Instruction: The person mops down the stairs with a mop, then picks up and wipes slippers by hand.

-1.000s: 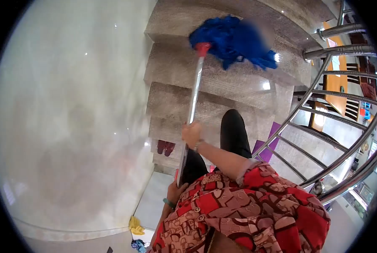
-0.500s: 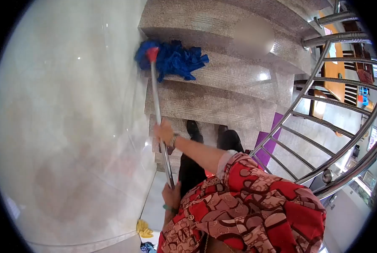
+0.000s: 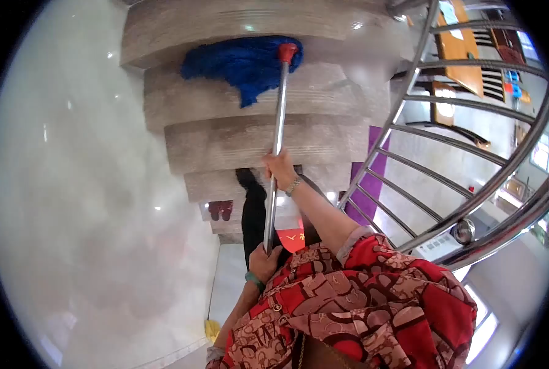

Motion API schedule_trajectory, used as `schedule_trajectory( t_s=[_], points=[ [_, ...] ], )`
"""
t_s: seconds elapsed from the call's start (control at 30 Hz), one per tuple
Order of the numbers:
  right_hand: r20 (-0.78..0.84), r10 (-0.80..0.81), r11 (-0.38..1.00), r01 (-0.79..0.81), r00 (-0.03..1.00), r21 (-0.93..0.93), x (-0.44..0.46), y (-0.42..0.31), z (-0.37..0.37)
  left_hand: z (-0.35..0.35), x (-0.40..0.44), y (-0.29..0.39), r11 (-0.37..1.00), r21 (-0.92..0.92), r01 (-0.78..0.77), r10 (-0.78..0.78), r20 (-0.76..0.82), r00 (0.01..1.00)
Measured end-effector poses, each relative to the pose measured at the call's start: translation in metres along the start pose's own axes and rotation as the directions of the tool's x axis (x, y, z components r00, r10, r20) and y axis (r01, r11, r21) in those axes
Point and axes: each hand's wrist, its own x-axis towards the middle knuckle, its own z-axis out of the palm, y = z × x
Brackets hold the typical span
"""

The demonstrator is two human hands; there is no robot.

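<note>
So the mop pole [image 3: 279, 117] is gripped in two places: the right grip [image 3: 279, 170] is wrapped around it partway up, and the left grip [image 3: 264, 263] is closed on it lower down, close to the body. The blue mop head [image 3: 234, 61] is spread over the steps [image 3: 256, 144] up ahead, with the red connector [image 3: 287, 51] at its right end.

Honestly, footing is where trouble could be expected. Shiny highlights can be seen around the stairs, and if the treads are wet (can't be told from here), the dark-clad foot [image 3: 245, 178] could be slid right off its step. The railing [image 3: 471, 107] isn't held by either grip, so a stumble probably wouldn't be caught in time.

Balance could be thrown too if the fibres get snagged on a step edge while the pole is pushed hard; the shove would likely be felt back at the patterned shirt [image 3: 373, 295]. Also, the dark red footwear [image 3: 220, 210] sits lower down near the wall [image 3: 90, 184], and it could be tripped over if a foot is moved back without a look.
</note>
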Motion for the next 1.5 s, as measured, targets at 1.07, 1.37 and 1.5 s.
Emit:
schedule_trajectory(
  t_s=[1.07,1.37,1.5],
  points=[
    [-0.099,0.247,0.917,-0.199,0.964,0.345,-0.042,0.173,0.002,-0.019,-0.065,-0.096,0.979,-0.058,0.194,-0.183,0.157,0.971],
    [0.089,0.361,0.870,-0.301,0.928,-0.391,-0.050,0.080,0.132,0.003,-0.074,-0.066,0.770,-0.535,0.349,-0.516,-0.199,0.833],
    [0.203,0.393,0.854,-0.275,0.897,-0.442,-0.040,0.078,0.137,-0.003,-0.067,-0.048,0.793,-0.532,0.297,-0.469,-0.221,0.855]
  ],
)
